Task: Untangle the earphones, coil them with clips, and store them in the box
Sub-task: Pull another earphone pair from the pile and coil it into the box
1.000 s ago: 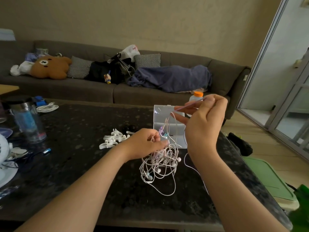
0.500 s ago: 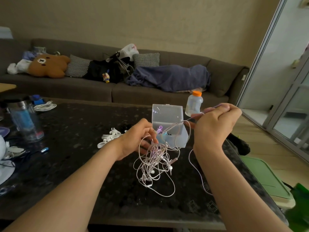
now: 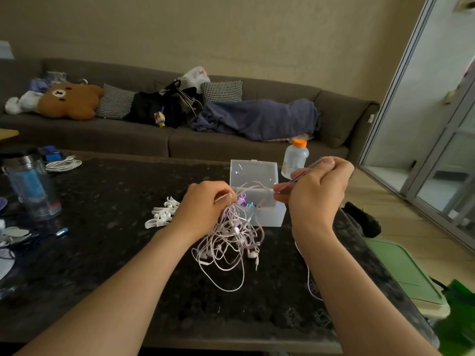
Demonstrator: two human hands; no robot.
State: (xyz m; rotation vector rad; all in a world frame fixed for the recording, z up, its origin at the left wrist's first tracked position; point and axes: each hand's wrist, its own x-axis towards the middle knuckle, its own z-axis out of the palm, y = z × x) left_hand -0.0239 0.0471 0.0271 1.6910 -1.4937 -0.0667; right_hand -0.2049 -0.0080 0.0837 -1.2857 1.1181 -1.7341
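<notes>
A tangle of pale pink and white earphones (image 3: 231, 240) hangs over the dark table (image 3: 102, 253), its lower loops touching the top. My left hand (image 3: 203, 206) grips the top of the bundle. My right hand (image 3: 316, 191) pinches one pink strand, which runs taut to the left toward the bundle and also trails down behind my wrist. Behind the bundle stands a clear plastic box (image 3: 267, 211) with its lid up; small coloured items lie inside. A pile of white clips (image 3: 162, 211) lies to the left of my left hand.
A bottle with an orange cap (image 3: 295, 158) stands behind the box. At the table's left are a blue tumbler (image 3: 30, 188), a coiled white cable (image 3: 63, 164) and small clutter. A sofa with cushions runs behind. A green lid (image 3: 403, 273) lies on the floor, right.
My right hand dropped from in front of the box and drew the pink strand out to the right. The bundle shifted slightly under my left hand, which keeps its grip.
</notes>
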